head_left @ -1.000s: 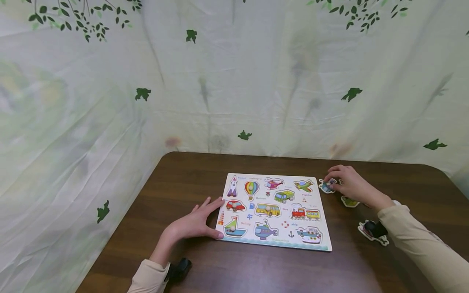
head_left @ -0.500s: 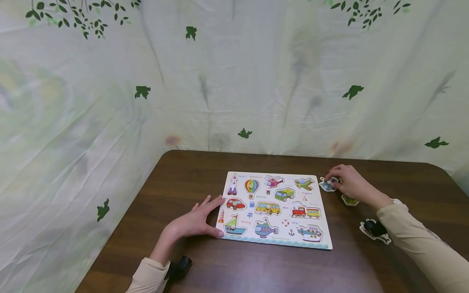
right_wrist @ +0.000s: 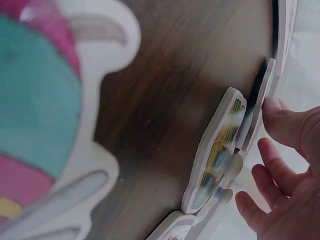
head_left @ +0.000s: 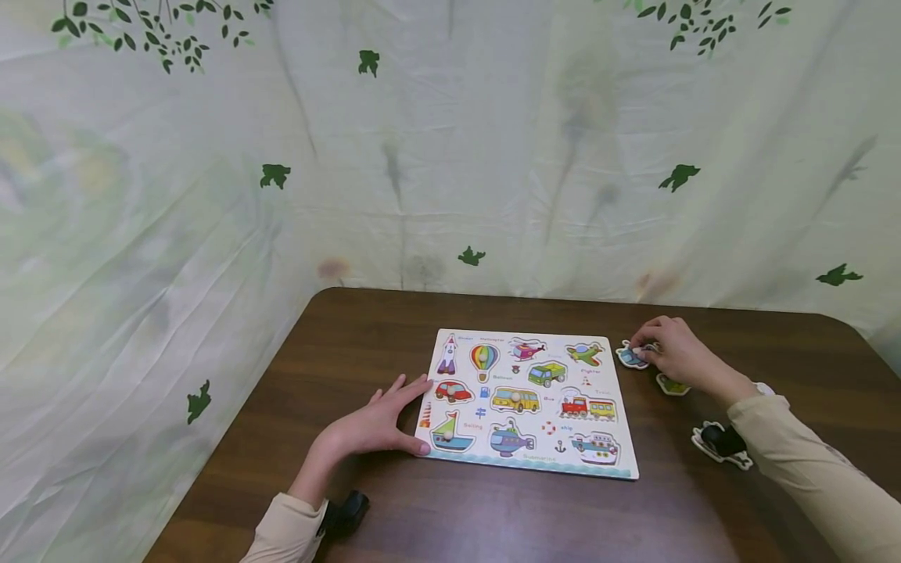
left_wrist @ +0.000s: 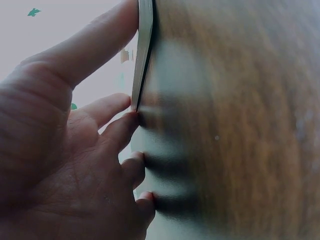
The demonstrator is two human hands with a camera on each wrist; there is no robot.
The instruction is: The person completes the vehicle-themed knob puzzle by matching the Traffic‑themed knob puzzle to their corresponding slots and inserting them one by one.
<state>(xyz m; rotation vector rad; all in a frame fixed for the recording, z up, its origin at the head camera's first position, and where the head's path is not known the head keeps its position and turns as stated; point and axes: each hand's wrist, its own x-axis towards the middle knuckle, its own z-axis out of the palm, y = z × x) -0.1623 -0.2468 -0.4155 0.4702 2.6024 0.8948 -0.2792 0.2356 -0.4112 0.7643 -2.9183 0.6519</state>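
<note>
My left hand [head_left: 380, 426] rests with spread fingers at the left edge of a white vehicle puzzle board [head_left: 556, 469]; its thumb lies on the near left corner. In the left wrist view the thumb and fingertips meet the board's edge [left_wrist: 144, 55]. To the right of the board, my right hand [head_left: 679, 360] pinches a blue puzzle piece [head_left: 629, 358] low over the table. In the right wrist view the thumb [right_wrist: 280, 117] is against that thin piece [right_wrist: 260, 107], seen almost edge-on, its picture mostly hidden.
A green-and-yellow puzzle piece [head_left: 672, 385] with a knob lies just nearer than the right hand. Another piece [head_left: 728, 457] sits beneath the right wrist; its pink and teal picture [right_wrist: 40, 85] looms in the right wrist view. A leaf-printed cloth [head_left: 450, 156] hangs behind the brown table [head_left: 521, 516].
The blue piece has shifted slightly right, away from the board, and turned a little in my right fingers. My left hand and the board keep their places.
</note>
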